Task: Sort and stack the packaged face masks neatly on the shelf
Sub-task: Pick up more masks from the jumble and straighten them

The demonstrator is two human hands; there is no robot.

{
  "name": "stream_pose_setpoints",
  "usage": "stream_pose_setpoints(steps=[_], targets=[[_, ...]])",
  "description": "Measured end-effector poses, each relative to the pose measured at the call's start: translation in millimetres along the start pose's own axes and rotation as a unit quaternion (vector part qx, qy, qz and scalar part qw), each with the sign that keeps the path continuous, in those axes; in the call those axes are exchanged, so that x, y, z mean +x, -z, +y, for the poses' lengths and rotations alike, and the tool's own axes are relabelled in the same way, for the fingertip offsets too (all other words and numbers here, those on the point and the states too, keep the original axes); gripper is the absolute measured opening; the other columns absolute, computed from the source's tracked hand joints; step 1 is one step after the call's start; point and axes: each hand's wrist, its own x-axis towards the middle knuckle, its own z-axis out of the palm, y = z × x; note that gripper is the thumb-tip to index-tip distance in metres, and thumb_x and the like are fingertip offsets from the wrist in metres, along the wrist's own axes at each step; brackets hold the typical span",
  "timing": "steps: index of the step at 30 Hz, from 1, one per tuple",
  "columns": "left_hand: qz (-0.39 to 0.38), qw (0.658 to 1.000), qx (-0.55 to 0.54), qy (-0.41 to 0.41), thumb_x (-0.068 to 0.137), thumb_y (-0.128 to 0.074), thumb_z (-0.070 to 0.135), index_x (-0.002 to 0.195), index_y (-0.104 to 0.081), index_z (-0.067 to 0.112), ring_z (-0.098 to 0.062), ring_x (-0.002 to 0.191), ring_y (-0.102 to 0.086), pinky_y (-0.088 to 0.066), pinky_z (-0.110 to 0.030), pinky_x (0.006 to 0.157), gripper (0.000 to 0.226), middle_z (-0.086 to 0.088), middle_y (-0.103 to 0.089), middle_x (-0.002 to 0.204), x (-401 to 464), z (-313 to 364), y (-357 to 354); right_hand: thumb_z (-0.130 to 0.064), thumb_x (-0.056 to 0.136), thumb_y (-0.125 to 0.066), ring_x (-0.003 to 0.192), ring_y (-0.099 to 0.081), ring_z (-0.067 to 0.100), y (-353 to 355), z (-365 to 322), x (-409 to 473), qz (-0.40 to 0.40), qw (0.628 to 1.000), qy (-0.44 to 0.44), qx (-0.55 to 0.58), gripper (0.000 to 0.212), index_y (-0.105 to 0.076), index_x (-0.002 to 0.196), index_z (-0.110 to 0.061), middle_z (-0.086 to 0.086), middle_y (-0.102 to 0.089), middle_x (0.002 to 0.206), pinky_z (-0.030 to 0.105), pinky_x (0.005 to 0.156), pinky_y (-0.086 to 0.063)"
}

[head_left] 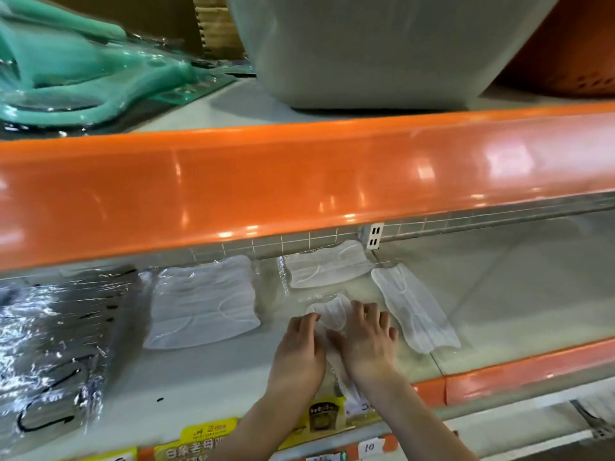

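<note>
Price tags (213,434) on the orange shelf lip sit lowest in the frame, and both my forearms rise over them from the bottom centre. My left hand (298,341) and my right hand (364,334) lie side by side, palms down, just right of the frame's middle, on one packaged white mask (331,311). Its long axis runs from the shelf lip away toward the back, tilted slightly left, so it passes up between my two hands; its far end shows past my fingertips and its near end trails back under my wrists. My left fingers curl at its left edge as if pinching the wrap, though I cannot tell for sure; my right fingers spread flat and press down on it. Both hands are equally near.

Just right of my right hand, a second mask pack (416,314) lies slanted, its long axis running from upper left to lower right. To the left of my left hand, apart from it, sits a wider white mask stack (203,304). Farther left, crinkled black packs (56,344) fill the frame's left edge. Beyond my fingertips, near the back grid, a third white pack (327,269) lies crosswise. I judge the held mask must slide toward one of these white piles and turn to match its axis.
</note>
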Motion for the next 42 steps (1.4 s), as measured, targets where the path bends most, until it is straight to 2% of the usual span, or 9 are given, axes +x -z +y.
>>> stream_pose_setpoints(steps=[6,9,14,19,24,27,31,34,42], targets=[[0.006,0.997,-0.059,0.046,0.096,-0.047,0.011,0.129,-0.048,0.015,-0.019,0.106,-0.056,-0.042,-0.026,0.089,0.033,-0.004,-0.05,0.125,-4,8,-8,-0.047,0.091,-0.054,0.122,-0.037,0.024,-2,0,3,-0.012,0.998,0.007,0.068,0.061,-0.029,0.137,-0.016,0.007,-0.038,0.131,0.03,0.1,-0.034],[0.008,0.998,-0.044,0.051,0.094,-0.047,0.009,0.131,-0.045,0.015,-0.017,0.108,-0.054,-0.038,-0.019,0.088,0.037,-0.002,-0.049,0.125,-8,8,-8,-0.028,0.095,-0.05,0.119,-0.044,0.021,-5,5,-1,0.024,0.992,0.05,0.115,0.041,-0.037,0.133,-0.02,0.003,-0.046,0.129,0.03,0.097,-0.036],[0.027,0.987,-0.123,0.095,0.09,-0.054,0.009,0.124,-0.043,0.025,-0.018,0.105,-0.058,-0.049,-0.035,0.092,0.039,0.005,-0.053,0.117,-11,10,-9,-0.032,0.097,-0.048,0.095,-0.058,0.022,3,8,-9,0.057,0.964,0.074,0.25,0.021,-0.052,0.114,-0.021,-0.003,-0.056,0.109,0.031,0.074,-0.044],[0.049,0.981,-0.162,0.094,0.09,-0.063,0.018,0.129,-0.038,0.027,-0.003,0.089,-0.061,-0.054,-0.027,0.079,0.046,0.011,-0.056,0.111,-9,13,2,-0.013,0.095,-0.052,0.076,-0.058,0.006,15,6,-5,0.047,0.884,0.006,0.464,0.012,-0.049,0.103,-0.023,-0.004,-0.06,0.089,0.012,0.056,-0.042],[0.03,0.982,-0.172,0.075,0.091,-0.059,0.007,0.098,-0.05,0.033,0.001,0.055,-0.052,-0.039,-0.013,0.054,0.028,0.01,-0.057,0.068,-12,14,22,-0.001,0.092,-0.056,0.078,-0.06,0.026,23,-5,3,-0.038,0.751,-0.038,0.658,0.029,-0.049,0.119,-0.01,0.019,-0.065,0.091,0.037,0.069,-0.05],[0.012,0.989,-0.13,0.067,0.09,-0.057,0.004,0.08,-0.059,0.024,-0.007,0.059,-0.051,-0.036,-0.019,0.055,0.022,0.005,-0.058,0.064,-9,2,40,-0.002,0.09,-0.06,0.077,-0.06,0.031,26,-9,4,-0.078,0.713,-0.034,0.696,0.025,-0.057,0.115,-0.003,0.023,-0.065,0.089,0.045,0.071,-0.046],[0.005,0.998,-0.015,0.056,0.091,-0.057,0.024,0.087,-0.061,0.025,-0.022,0.072,-0.058,-0.043,-0.029,0.065,0.005,0.005,-0.059,0.072,-2,-23,77,-0.008,0.091,-0.061,0.06,-0.054,0.012,35,-13,1,-0.152,0.727,-0.015,0.669,0.004,-0.062,0.094,-0.007,0.006,-0.06,0.075,0.025,0.052,-0.04],[0.055,0.995,0.079,0.034,0.091,-0.058,0.022,0.116,-0.062,0.021,-0.022,0.098,-0.061,-0.046,-0.031,0.081,0.025,0.0,-0.064,0.102,-1,-43,96,-0.005,0.091,-0.059,0.047,-0.046,0.007,35,-26,-2,-0.167,0.735,-0.014,0.657,0.011,-0.06,0.081,-0.008,0.0,-0.051,0.061,0.02,0.045,-0.036],[0.112,0.933,0.299,-0.164,0.072,-0.061,0.059,0.115,-0.062,0.02,-0.02,0.109,-0.059,-0.052,-0.035,0.081,0.059,-0.002,-0.065,0.121,-23,-68,100,0.008,0.088,-0.054,0.062,-0.061,0.015,10,-80,-19,-0.188,0.635,-0.061,0.747,0.018,-0.065,0.08,-0.005,0.008,-0.063,0.069,0.023,0.059,-0.053]])
